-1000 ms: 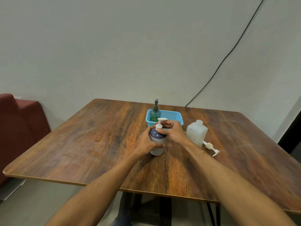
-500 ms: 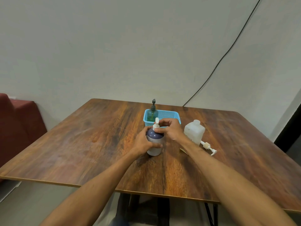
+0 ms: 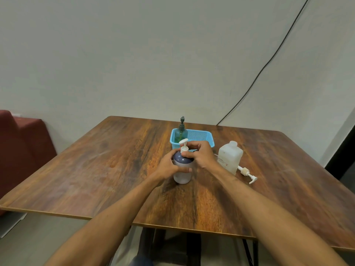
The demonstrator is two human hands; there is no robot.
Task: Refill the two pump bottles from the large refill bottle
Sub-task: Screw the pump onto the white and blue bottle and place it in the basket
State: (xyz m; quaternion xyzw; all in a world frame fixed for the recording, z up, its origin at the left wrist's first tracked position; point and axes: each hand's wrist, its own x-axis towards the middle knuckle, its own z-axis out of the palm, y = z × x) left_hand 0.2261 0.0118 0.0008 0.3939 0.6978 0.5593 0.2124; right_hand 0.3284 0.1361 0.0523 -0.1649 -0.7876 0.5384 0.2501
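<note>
Wood-grain table fills most of the head view, dark brown with orange streaks and a thin pale edge, pushed up against a plain grey-white wall. Black cable runs down the wall from about 1 o'clock to the table's back edge. Dark red seat sits off at 9 o'clock, and there's a dark doorway-looking strip at 3 o'clock.

Dead centre on the table is the purple pump bottle, standing upright. Left hand is wrapped around its body, fingers closed on it. Right hand is pinched shut on the white pump collar at the bottle's top, with the nozzle pointing off to the right-ish.

Just behind, at 12 o'clock from the bottle, a blue basket holds a green pump bottle with a dark pump head, standing in the basket's left end. At 3 o'clock from the hands is the big translucent refill bottle, upright, cap on. A loose white pump lies flat on the table just beside it, at roughly 4 o'clock.
</note>
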